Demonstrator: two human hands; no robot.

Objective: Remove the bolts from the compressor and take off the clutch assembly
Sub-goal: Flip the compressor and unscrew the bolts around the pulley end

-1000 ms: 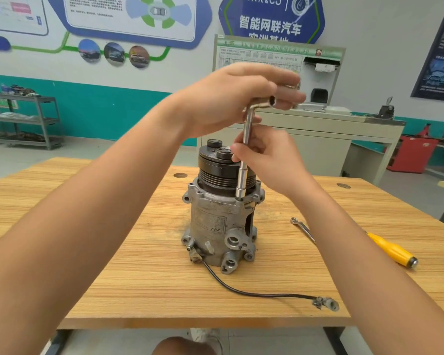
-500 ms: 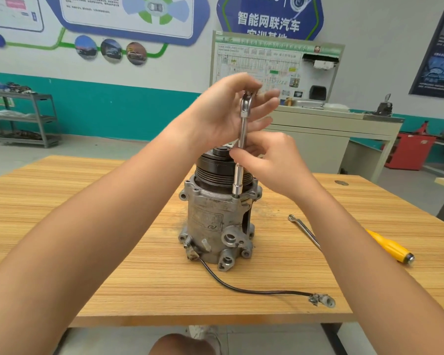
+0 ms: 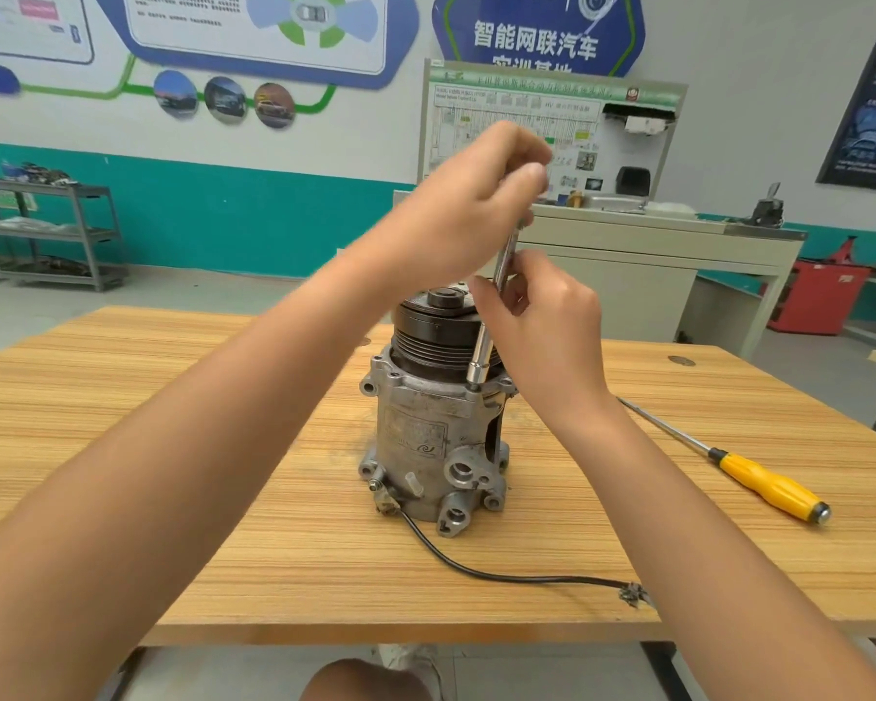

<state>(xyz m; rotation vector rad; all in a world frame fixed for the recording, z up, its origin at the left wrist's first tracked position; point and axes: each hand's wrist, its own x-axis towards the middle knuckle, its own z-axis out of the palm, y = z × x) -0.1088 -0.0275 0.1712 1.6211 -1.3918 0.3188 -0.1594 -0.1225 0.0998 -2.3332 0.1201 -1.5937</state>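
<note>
A workshop table carries the compressor, upright at its middle, with the black clutch on top. The left hand grips the wrench at its top. The right hand pinches its shaft, socket down on the compressor's upper flange. A screwdriver lies to the right.

Behind the table, a white-and-teal wall is hung with posters, with a shelf placed leftward and a bench rightward.

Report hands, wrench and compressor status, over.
Left hand grips wrench top, right hand pinches its shaft. Tip seated on compressor flange; clutch on. Screwdriver lies clear, right.
</note>
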